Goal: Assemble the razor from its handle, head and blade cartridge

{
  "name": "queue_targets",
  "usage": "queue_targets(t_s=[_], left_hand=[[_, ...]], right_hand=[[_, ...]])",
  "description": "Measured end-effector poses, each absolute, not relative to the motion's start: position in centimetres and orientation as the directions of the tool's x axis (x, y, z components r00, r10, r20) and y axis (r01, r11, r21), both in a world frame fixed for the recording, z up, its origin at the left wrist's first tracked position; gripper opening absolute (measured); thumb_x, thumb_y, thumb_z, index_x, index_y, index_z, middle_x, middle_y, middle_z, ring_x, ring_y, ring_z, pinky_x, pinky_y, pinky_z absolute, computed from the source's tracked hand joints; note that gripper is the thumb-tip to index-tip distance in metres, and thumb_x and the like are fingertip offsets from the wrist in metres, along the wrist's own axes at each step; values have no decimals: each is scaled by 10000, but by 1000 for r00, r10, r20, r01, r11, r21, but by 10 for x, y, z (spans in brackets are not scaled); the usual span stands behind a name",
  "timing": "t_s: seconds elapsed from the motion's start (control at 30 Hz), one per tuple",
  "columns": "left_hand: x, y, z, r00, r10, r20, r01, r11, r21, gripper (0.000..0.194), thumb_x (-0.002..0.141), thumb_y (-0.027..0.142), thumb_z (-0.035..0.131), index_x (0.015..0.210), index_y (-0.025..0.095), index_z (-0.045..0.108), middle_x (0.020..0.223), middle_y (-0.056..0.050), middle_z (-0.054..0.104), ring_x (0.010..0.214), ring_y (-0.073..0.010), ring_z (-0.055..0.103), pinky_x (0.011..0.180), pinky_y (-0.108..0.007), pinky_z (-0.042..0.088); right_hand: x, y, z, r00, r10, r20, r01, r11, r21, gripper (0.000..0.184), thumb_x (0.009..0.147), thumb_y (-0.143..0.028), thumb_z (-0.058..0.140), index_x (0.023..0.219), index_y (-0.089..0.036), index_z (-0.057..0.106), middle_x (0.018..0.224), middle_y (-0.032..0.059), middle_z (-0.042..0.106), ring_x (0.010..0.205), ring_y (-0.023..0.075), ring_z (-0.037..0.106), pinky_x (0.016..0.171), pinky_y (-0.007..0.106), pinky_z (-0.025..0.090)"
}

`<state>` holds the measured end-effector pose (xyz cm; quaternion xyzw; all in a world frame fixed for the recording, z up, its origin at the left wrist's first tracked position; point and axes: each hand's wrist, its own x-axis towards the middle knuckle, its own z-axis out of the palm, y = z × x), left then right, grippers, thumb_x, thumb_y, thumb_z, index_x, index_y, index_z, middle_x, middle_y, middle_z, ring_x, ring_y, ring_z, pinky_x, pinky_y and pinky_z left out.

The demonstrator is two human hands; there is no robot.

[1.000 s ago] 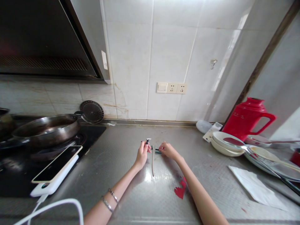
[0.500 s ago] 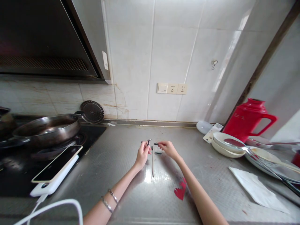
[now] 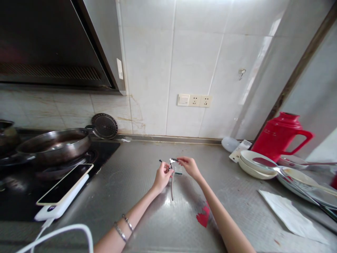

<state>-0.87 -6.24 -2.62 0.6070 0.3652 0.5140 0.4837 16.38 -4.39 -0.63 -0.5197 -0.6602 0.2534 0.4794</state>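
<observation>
My left hand (image 3: 161,178) is closed in a pinch around a small black-and-silver piece (image 3: 172,160), too small to name; a dark end pokes out on its left side. My right hand (image 3: 190,168) pinches a short dark rod (image 3: 177,160) whose tip meets or nearly meets the silver part. Under the hands, a thin greyish cord or strip (image 3: 172,191) lies lengthwise on the steel counter (image 3: 142,221). Between the hands a short dark-green stick (image 3: 178,173) rests on the counter.
A red paper scrap (image 3: 203,216) lies near my right forearm. To the left are a phone (image 3: 65,184) on a white power bank with a cable, and a steel pan (image 3: 56,146) on the stove. At right stand a red thermos (image 3: 276,135), stacked bowls (image 3: 255,170) and a white napkin (image 3: 292,214).
My left hand has moved slightly right, bringing the silver piece to the rod in my right hand. The gap between the two pieces has closed or nearly closed.
</observation>
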Motion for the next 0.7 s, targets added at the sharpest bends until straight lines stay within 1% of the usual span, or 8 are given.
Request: queue_targets(t_s=[0.17,0.33,0.43,0.7], left_hand=[[-9,-66,-29,146,943,300,55,-310,949,258,717,318,624,786,206,402,613,42,586,504,-125,584,504,-215,409],[-7,-67,-36,118,934,338,112,-351,930,251,725,304,621,782,208,396,590,50,575,501,-124,574,522,-214,382],[-6,-69,-35,125,931,343,124,-358,925,241,735,296,609,776,213,387,578,54,570,500,-128,573,523,-217,377],[-5,-69,-34,131,932,337,79,-349,934,266,731,331,622,781,213,390,589,47,576,522,-137,589,529,-222,393]], right_hand=[[158,-48,2,15,921,390,364,358,-860,282,757,-342,552,904,-150,697,813,82,715,712,189,644,694,309,500],[152,-53,9,-19,915,404,364,383,-849,274,758,-351,563,902,-168,707,865,79,718,790,208,653,746,333,498],[148,-57,13,-20,911,411,367,389,-845,264,757,-348,569,887,-171,715,893,80,717,845,219,650,779,338,490],[146,-60,16,-42,907,420,359,405,-841,276,758,-373,573,878,-172,719,894,78,718,843,224,652,774,345,498]])
